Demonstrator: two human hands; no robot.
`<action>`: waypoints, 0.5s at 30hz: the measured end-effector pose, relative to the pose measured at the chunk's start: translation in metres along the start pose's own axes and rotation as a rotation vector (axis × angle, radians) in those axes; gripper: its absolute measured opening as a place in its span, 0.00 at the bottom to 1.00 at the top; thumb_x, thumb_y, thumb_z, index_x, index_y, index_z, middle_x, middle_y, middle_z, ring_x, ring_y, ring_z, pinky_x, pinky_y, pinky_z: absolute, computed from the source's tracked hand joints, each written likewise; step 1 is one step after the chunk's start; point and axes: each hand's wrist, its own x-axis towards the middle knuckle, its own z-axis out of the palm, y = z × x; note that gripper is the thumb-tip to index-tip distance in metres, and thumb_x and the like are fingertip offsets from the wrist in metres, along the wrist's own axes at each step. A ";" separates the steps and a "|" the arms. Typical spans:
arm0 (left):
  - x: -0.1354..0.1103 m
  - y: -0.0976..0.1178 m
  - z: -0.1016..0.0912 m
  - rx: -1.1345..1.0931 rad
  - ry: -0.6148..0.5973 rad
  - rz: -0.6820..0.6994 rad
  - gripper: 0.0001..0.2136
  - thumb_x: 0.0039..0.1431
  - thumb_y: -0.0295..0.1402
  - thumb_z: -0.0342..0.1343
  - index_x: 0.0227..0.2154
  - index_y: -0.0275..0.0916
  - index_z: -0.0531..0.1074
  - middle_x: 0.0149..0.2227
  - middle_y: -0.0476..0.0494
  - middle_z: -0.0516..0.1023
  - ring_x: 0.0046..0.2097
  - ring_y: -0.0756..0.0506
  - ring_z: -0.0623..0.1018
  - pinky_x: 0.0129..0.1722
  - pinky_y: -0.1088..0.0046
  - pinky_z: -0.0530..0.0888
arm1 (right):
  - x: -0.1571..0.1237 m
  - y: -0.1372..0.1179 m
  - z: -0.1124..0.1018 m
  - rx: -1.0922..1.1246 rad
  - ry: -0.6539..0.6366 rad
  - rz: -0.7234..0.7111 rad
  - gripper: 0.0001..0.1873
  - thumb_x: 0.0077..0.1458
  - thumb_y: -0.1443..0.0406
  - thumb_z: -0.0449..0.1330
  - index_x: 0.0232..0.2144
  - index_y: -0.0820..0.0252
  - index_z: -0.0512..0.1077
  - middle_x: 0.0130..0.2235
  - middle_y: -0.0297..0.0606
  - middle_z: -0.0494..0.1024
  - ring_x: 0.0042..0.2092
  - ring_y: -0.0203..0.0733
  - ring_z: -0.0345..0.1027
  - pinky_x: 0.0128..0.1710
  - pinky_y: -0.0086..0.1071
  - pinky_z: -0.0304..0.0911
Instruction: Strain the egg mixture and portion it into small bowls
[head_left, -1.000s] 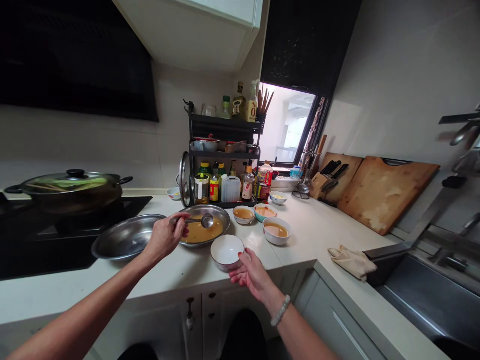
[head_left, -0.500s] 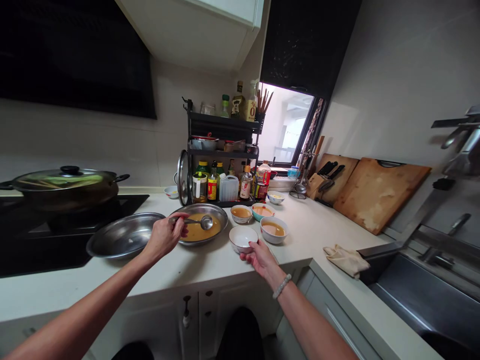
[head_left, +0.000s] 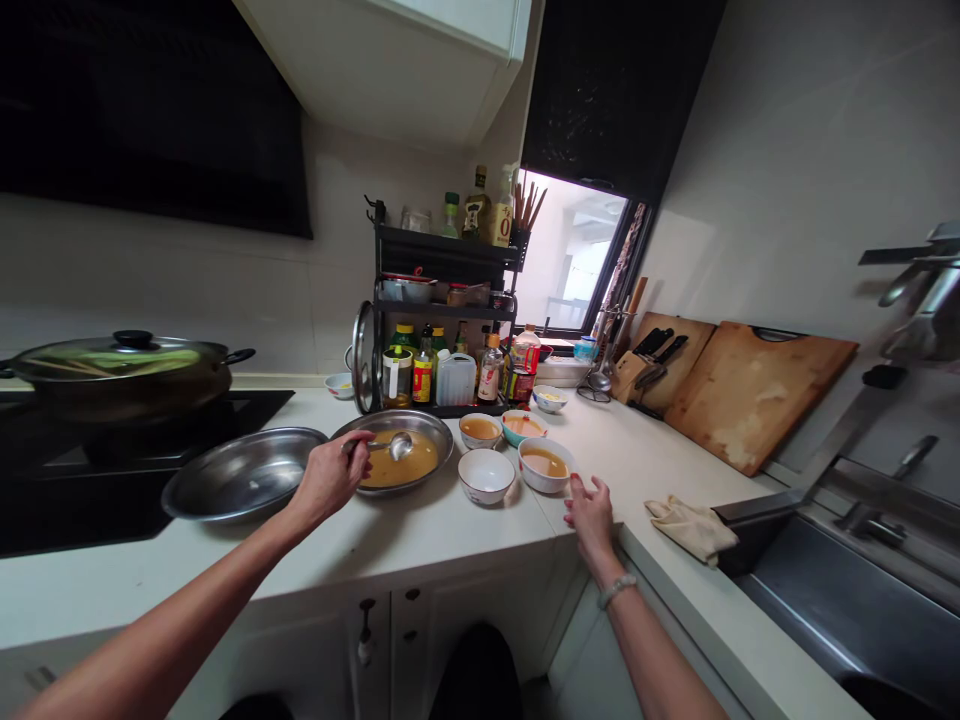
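Note:
My left hand (head_left: 330, 477) is closed on a metal ladle (head_left: 396, 445), whose scoop sits over the brown liquid in a steel basin (head_left: 435, 431). An empty white bowl (head_left: 486, 474) stands on the counter just right of that basin. My right hand (head_left: 591, 509) rests open on the white counter (head_left: 420, 530), fingers spread, beside a bowl filled with brown liquid (head_left: 545, 464). Two more filled bowls, one white (head_left: 480, 430) and one teal (head_left: 524, 425), stand behind.
An empty steel basin (head_left: 240, 473) lies left of the full one. A lidded wok (head_left: 120, 370) sits on the black hob. A rack of sauce bottles (head_left: 442, 330), cutting boards (head_left: 750, 390), a cloth (head_left: 690, 527) and the sink (head_left: 847, 590) are to the right.
My right hand set the empty bowl down beside the basin, let go and moved right to the counter edge. The ladle dipped lower toward the liquid.

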 end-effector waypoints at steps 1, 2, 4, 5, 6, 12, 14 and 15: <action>0.000 -0.001 0.001 -0.003 -0.004 -0.013 0.18 0.54 0.40 0.43 0.39 0.36 0.73 0.21 0.46 0.78 0.26 0.43 0.80 0.29 0.70 0.76 | 0.008 0.000 -0.001 -0.029 -0.040 0.006 0.42 0.47 0.46 0.57 0.58 0.63 0.56 0.40 0.43 0.73 0.24 0.35 0.68 0.14 0.24 0.58; -0.001 -0.002 0.002 -0.007 -0.010 -0.026 0.18 0.55 0.40 0.43 0.39 0.36 0.73 0.22 0.45 0.78 0.27 0.43 0.80 0.29 0.70 0.77 | 0.014 0.000 -0.001 -0.038 -0.101 0.026 0.42 0.49 0.46 0.56 0.60 0.63 0.54 0.41 0.44 0.73 0.24 0.35 0.68 0.14 0.24 0.57; -0.003 -0.002 0.004 -0.017 -0.025 -0.045 0.19 0.55 0.41 0.43 0.40 0.36 0.72 0.23 0.44 0.79 0.28 0.42 0.81 0.30 0.70 0.77 | 0.020 0.001 0.003 -0.016 -0.201 0.067 0.41 0.52 0.48 0.54 0.61 0.62 0.53 0.39 0.43 0.73 0.23 0.34 0.68 0.13 0.22 0.55; -0.004 -0.002 0.005 -0.022 -0.029 -0.051 0.19 0.55 0.41 0.43 0.41 0.35 0.72 0.23 0.44 0.79 0.28 0.42 0.81 0.31 0.70 0.77 | 0.022 0.001 0.006 0.000 -0.225 0.081 0.39 0.53 0.49 0.54 0.62 0.62 0.53 0.37 0.41 0.73 0.22 0.33 0.68 0.13 0.22 0.54; -0.004 -0.002 0.006 -0.027 -0.031 -0.056 0.19 0.55 0.41 0.43 0.41 0.35 0.71 0.23 0.43 0.79 0.29 0.42 0.81 0.31 0.70 0.77 | 0.021 0.002 0.009 0.017 -0.236 0.089 0.38 0.54 0.50 0.53 0.62 0.62 0.52 0.35 0.40 0.73 0.21 0.33 0.68 0.13 0.21 0.54; -0.001 -0.004 0.010 -0.032 -0.026 -0.043 0.19 0.55 0.41 0.44 0.41 0.36 0.71 0.24 0.44 0.79 0.29 0.42 0.81 0.31 0.71 0.77 | 0.013 0.004 0.018 0.101 -0.247 0.061 0.37 0.55 0.53 0.52 0.62 0.63 0.51 0.32 0.37 0.73 0.21 0.35 0.68 0.14 0.25 0.58; 0.002 -0.006 0.010 -0.028 -0.023 -0.045 0.18 0.55 0.41 0.44 0.41 0.36 0.71 0.23 0.44 0.79 0.29 0.42 0.81 0.31 0.70 0.77 | 0.013 0.004 0.018 0.109 -0.246 0.059 0.37 0.54 0.53 0.53 0.61 0.62 0.51 0.31 0.36 0.73 0.22 0.37 0.68 0.14 0.26 0.58; 0.003 -0.007 0.010 -0.025 -0.022 -0.046 0.18 0.55 0.41 0.44 0.41 0.37 0.71 0.24 0.45 0.80 0.29 0.42 0.81 0.31 0.70 0.77 | 0.013 0.004 0.018 0.108 -0.239 0.060 0.37 0.53 0.52 0.54 0.61 0.63 0.53 0.31 0.36 0.73 0.22 0.37 0.68 0.14 0.26 0.58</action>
